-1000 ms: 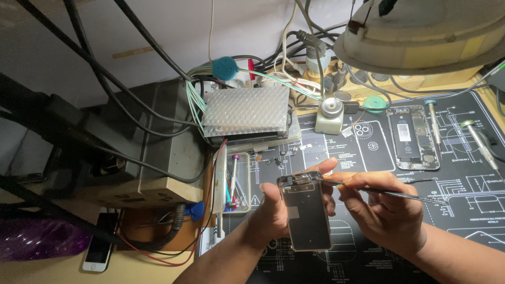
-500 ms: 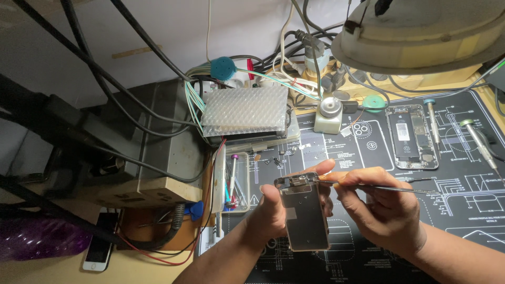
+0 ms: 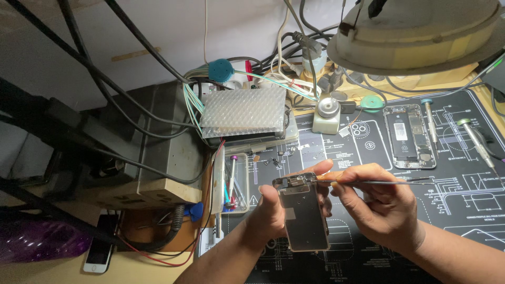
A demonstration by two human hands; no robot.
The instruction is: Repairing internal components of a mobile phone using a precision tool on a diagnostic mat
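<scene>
A black mat [image 3: 452, 210] with white line diagrams, a teal disc [image 3: 373, 102], a purple bag [image 3: 37, 242].

A bubble-wrap package [image 3: 243, 111] sits atop the grey box; a white phone's dark screen [image 3: 98, 250] lies lower left.

My table [image 3: 63, 271] is pale wood, and most of its right side lies under a black repair mat [image 3: 473, 210] printed with white diagrams. On the mat rest an opened phone chassis [image 3: 409, 135], two screwdrivers [image 3: 428, 121] just right of it, a small white bottle [image 3: 327, 117] and a clear tray of tools [image 3: 234, 184] at the mat's left edge. A white phone [image 3: 100, 250] lies on the bare wood beside a grey box [image 3: 158, 152].
</scene>
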